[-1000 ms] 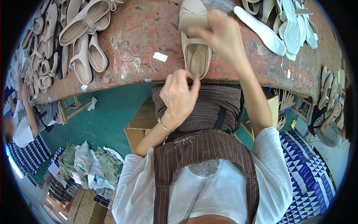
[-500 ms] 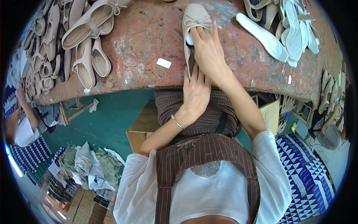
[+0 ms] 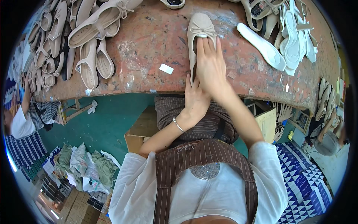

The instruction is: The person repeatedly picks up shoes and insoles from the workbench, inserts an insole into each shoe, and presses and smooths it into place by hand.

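Red bench [image 3: 149, 48]: beige shoe [image 3: 201, 23], white piece [image 3: 201, 36] already inside. Your right hand [image 3: 210, 69] rests within, fingers straight; left hand [image 3: 197, 101] spreads at the heel. White insoles [image 3: 261, 46] lie loose, right.

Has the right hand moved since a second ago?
Yes: against the white label, the right hand has shifted left and toward the table's near edge.

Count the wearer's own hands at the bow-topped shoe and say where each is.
2: the right hand has its fingers in the opening of the beige shoe; the left hand is at the heel end, partly hidden by the right.
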Action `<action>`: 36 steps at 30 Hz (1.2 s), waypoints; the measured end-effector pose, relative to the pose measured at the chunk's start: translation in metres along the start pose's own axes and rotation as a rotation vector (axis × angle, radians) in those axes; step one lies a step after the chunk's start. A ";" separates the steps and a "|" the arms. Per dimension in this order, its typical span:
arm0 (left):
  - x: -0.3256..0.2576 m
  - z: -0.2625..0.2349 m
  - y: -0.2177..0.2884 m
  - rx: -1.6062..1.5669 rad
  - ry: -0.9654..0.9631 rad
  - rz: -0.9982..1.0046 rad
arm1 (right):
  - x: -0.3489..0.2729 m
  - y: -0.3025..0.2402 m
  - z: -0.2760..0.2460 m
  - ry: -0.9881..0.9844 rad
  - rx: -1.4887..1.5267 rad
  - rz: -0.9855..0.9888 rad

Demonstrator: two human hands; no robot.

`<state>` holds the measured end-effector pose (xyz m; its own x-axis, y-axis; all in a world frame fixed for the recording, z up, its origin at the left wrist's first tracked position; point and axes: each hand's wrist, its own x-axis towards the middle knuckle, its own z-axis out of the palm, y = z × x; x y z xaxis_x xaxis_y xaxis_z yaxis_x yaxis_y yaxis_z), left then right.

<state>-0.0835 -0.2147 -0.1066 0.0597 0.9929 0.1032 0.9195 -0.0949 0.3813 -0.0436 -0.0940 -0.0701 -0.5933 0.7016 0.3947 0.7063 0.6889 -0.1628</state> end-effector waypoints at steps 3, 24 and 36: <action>0.005 -0.002 0.001 -0.015 0.032 -0.060 | 0.022 0.008 0.005 -0.349 0.008 0.108; 0.096 -0.306 -0.224 0.834 1.149 -0.389 | -0.067 0.184 -0.053 -0.156 -0.008 0.366; 0.381 -0.172 -0.075 -0.230 0.679 -0.117 | -0.052 0.137 -0.115 0.334 0.715 0.671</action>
<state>-0.1960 0.1584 0.0619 -0.3573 0.7409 0.5687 0.7956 -0.0775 0.6009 0.1284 -0.0567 -0.0089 0.0526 0.9700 0.2374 0.3928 0.1984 -0.8980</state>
